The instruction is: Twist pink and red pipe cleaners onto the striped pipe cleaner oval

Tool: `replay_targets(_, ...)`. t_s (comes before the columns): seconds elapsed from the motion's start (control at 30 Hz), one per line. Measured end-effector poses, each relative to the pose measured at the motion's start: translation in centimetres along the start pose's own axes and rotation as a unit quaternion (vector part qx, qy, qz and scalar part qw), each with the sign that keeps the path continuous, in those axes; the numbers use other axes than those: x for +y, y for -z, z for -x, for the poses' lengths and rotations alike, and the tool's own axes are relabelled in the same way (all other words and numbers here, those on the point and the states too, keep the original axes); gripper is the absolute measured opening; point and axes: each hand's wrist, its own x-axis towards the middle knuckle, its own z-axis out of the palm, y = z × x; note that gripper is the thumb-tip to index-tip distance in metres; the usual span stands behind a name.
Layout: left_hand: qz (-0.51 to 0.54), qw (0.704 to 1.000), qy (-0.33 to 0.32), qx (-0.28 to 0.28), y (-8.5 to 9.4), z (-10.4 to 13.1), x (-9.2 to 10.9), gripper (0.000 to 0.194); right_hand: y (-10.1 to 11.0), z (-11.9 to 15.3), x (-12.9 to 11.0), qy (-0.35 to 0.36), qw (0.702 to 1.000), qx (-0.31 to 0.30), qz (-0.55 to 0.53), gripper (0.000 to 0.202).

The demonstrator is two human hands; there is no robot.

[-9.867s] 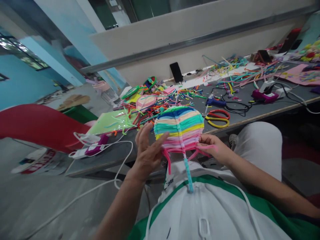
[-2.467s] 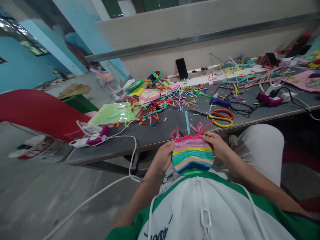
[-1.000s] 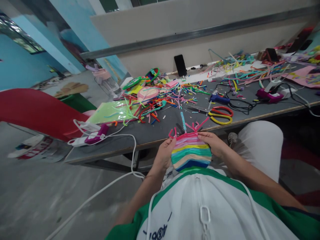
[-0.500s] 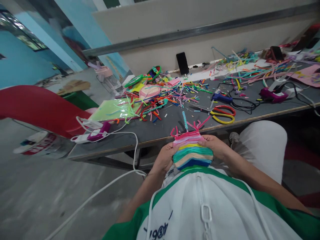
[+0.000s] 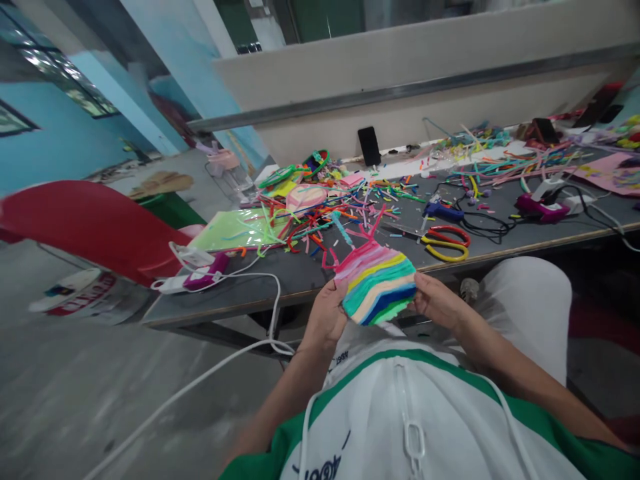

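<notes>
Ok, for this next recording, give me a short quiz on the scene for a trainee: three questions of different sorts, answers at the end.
1. True or false: the left hand and the right hand both hold the striped piece.
2. What colours are the handles of the scissors?
A) blue and green
B) red and yellow
C) black and white
3. Fill in left or right, from the person's own side: the light green sheet lies to the ____ of the scissors.

Key: 1 true; 2 B; 3 left.
</notes>
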Motion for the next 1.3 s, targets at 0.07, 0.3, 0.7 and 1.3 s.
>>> replay_targets(0.07, 0.018, 1.0, -0.024, 0.009, -0.7, -0.2, -0.3, 0.043, -0.2, 0.0, 0.5, 0.0, 0.999, -0.033, -0.033, 0.032)
replay_targets(0.3, 0.0, 0.999, 0.041, -0.028, -1.5, 1.1, -1.1, 0.033, 0.0, -0.3, -1.1, 0.051, 0.996, 0.069, -0.004, 0.038)
replay_targets(0.7, -0.505, 0.808, -0.29, 0.085, 2.2, 1.8, 3.5, 0.024, 0.6, -2.2, -12.7, -0.01, 0.974, -0.006, 0.227, 0.034)
replay_targets(1.3, -0.015, 0.993, 0.108, -0.042, 0.4, 1.9, 0.4, 0.03, -2.9, -8.0, -16.0, -0.032, 0.966, -0.057, 0.248, 0.026)
